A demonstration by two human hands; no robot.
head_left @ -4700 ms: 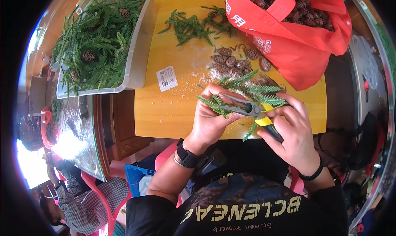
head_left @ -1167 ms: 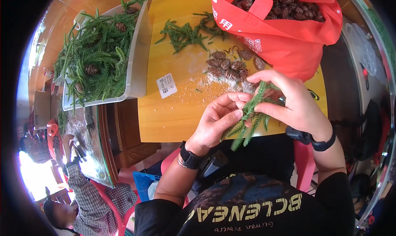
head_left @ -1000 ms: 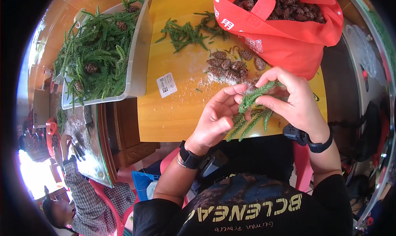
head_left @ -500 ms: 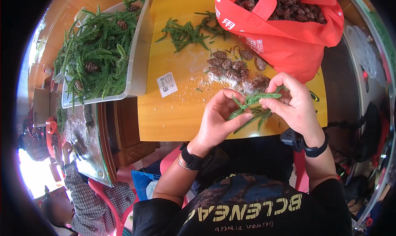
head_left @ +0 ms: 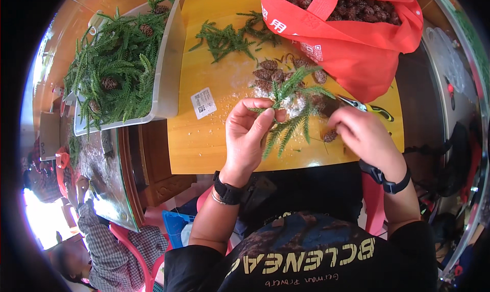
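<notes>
Head view: left hand [head_left: 246, 133] pinches a sprig [head_left: 289, 87], base hidden; right hand [head_left: 366, 136] curls near a pinecone [head_left: 330, 135], grip unclear.

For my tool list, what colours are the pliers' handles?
Yellow and black; the handles show best in the head view.

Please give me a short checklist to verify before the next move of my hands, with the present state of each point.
1. Left hand has the green sprig: ok, pinched between thumb and fingers.
2. Right hand holds a cone: cannot tell; a small cone shows just below its fingers.
3. Pliers laid down: ok, on the table beside the red bag.
4. Table free of crumbs: not ok, white flakes lie near the cone pile.
5. Red bag open: ok, cones show in its mouth.
</notes>
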